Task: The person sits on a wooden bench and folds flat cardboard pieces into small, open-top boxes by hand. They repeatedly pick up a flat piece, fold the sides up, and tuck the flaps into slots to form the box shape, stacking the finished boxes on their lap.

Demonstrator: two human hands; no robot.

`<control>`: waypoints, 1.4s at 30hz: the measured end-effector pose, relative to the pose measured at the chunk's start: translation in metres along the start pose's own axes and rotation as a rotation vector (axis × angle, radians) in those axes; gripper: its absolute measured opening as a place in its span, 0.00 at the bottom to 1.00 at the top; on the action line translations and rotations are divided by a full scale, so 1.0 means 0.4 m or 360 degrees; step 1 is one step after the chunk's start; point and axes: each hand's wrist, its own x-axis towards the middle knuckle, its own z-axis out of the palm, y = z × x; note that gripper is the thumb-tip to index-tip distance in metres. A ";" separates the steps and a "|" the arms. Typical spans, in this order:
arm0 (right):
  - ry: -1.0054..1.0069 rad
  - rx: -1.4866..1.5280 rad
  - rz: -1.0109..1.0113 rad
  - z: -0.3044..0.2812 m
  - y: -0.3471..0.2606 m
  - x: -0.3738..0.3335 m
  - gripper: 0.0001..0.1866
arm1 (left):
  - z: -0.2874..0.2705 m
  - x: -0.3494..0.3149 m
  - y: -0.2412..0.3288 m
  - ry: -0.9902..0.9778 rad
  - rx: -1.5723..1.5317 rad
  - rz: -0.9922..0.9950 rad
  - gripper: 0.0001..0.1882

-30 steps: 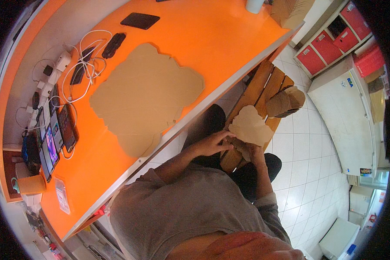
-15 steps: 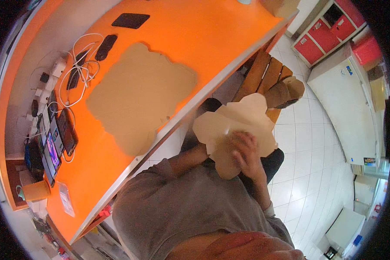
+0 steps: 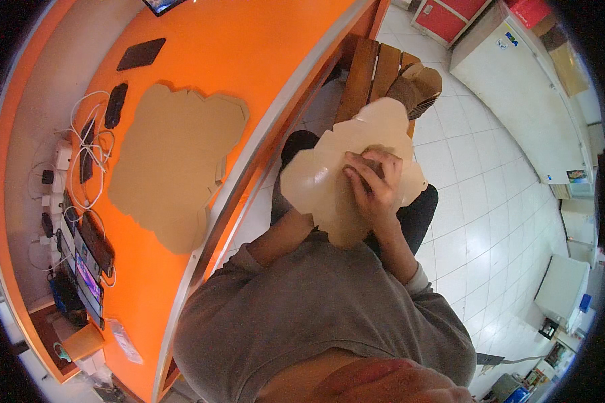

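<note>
A flat, unfolded cardboard box blank with rounded flaps and a pale, shiny face lies over my lap. On its middle rests my right hand, fingers bent and drawn in against the surface. Whatever lies under those fingers is hidden. My left forearm reaches beneath the lower left flap, and the sheet covers that hand. Beside me, several similar brown blanks lie on the orange table, the top one flat.
A wooden slatted bench ahead bears a stack of brown cardboard pieces. Phones, white cables and a black flat device lie on the table's left. A white chest freezer stands on the tiled floor at right.
The view has turned, so table and bench sit further left. My right hand's fingers were spread more on the blank and are now more bent. The blank stays in my lap.
</note>
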 end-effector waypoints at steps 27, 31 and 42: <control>-0.0491 0.0752 0.0891 -0.112 0.026 -0.004 0.08 | 0.154 -0.050 0.207 -0.0309 0.1947 0.1262 0.08; -0.0469 0.0594 0.0880 -0.092 0.054 -0.015 0.09 | 0.201 -0.093 0.215 0.0231 0.2646 0.1654 0.10; 0.0284 0.0929 0.1181 -0.087 0.092 -0.033 0.09 | 0.185 -0.118 0.102 -0.0210 0.1113 0.0532 0.29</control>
